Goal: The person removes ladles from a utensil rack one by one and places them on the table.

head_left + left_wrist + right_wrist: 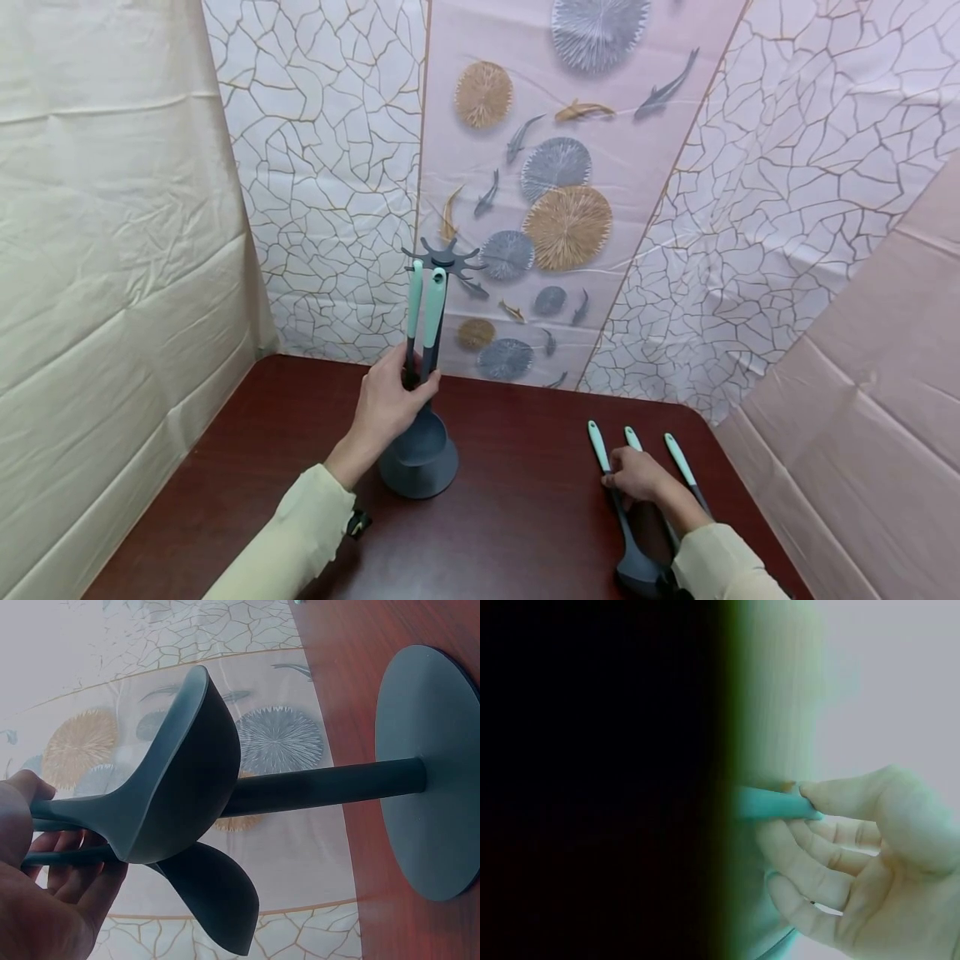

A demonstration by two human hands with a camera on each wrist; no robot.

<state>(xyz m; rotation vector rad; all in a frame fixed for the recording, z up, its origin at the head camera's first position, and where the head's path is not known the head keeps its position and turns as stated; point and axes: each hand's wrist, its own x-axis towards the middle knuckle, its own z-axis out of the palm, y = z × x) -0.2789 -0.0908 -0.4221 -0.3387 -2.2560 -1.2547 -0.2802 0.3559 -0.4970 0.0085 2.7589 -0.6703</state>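
Observation:
On the left of the table stands a dark grey utensil stand with a round base (418,477) and a hooked top (442,257). Two mint-handled utensils hang at it, one of them a ladle (184,765); behind the ladle shows a second dark utensil head (217,896). My left hand (390,392) grips their dark shafts below the mint handles. At the right, my right hand (637,477) pinches the leftmost mint-handled kitchen utensil (597,446) lying on the table. Its dark broad head (637,571) is partly hidden by the sleeve. In the right wrist view thumb and fingers meet at the mint handle (776,804).
Two more mint-handled utensils lie to the right, a middle one (632,438) under my right hand and a rightmost one (678,458). The dark red table (510,483) ends at patterned cloth behind and pale cloth on both sides. Something dark covers half the right wrist view.

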